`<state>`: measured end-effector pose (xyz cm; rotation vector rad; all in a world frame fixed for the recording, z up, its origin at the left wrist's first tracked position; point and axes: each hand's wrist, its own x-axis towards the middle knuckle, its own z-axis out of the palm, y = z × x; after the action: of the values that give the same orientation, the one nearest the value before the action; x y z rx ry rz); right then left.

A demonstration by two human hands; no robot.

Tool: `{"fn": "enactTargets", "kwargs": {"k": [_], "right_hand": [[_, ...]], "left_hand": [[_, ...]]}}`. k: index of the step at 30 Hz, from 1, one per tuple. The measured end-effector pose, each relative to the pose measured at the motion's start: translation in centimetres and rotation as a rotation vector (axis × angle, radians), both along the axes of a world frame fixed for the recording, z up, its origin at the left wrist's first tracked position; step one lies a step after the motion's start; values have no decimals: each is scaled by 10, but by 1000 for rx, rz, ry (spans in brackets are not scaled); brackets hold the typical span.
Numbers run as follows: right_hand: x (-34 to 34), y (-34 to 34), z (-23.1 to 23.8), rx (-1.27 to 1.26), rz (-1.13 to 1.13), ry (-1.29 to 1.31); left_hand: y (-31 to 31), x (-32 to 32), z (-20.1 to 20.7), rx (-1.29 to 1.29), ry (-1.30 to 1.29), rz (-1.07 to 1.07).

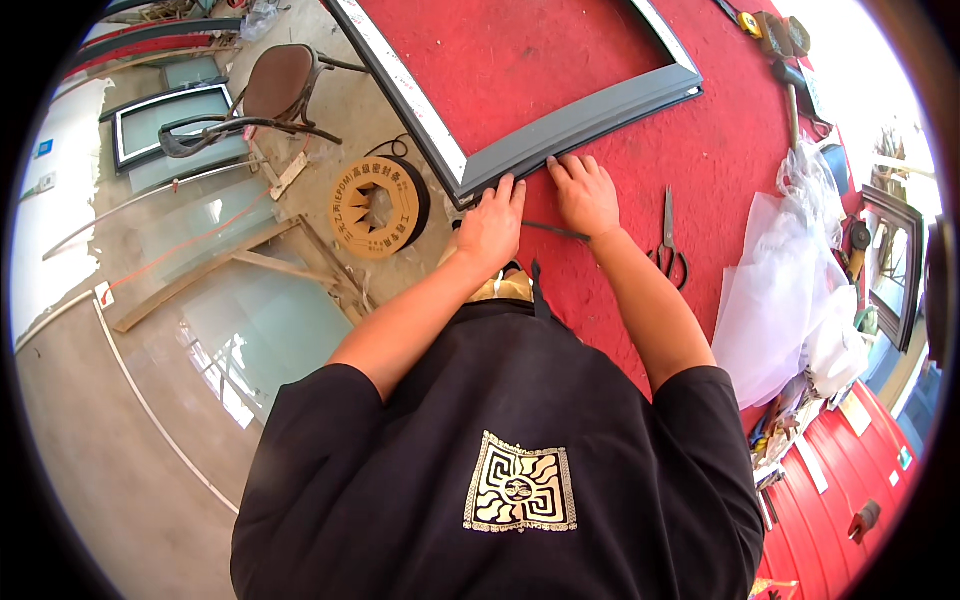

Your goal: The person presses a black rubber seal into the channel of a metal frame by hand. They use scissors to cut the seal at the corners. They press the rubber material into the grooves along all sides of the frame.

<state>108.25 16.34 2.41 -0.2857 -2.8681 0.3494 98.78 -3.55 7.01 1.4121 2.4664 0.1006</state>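
A grey window frame (580,118) with white film on its side bars lies on the red-covered table, its near bar facing me. At the near left corner, my left hand (493,225) is closed on the bar's edge, fingers bent over it. My right hand (586,200) grips the same edge a little to the right, fingertips pressed against it. A thin dark strip (555,230) runs from beside my left hand to under my right wrist; whether either hand pinches it is hidden. Black-handled scissors (668,240) lie right of my right forearm.
A cardboard-sided reel (376,208) stands on the floor at left, near a brown chair (282,85). Glass panes (225,330) and a wooden frame (270,262) lie farther left. Clear plastic sheeting (775,280) and a mallet (790,85) are along the table's right side.
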Motion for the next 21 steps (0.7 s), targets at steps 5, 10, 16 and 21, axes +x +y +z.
{"fn": "enactTargets", "kwargs": {"k": [5,10,16,21], "right_hand": [[-4,-2,10,13,29,-79],[2,-7,2,-18,109,16],[-22,-6,7,-36,118,39],[-33,-5,-1,-18,90,55]], "left_hand": [[-8,5,-3,9,-15,26],[-8,5,-2,40,-16,31],[-17,4,-5,51,-45,55],[-20,0,-7,97,-48,60]]}}
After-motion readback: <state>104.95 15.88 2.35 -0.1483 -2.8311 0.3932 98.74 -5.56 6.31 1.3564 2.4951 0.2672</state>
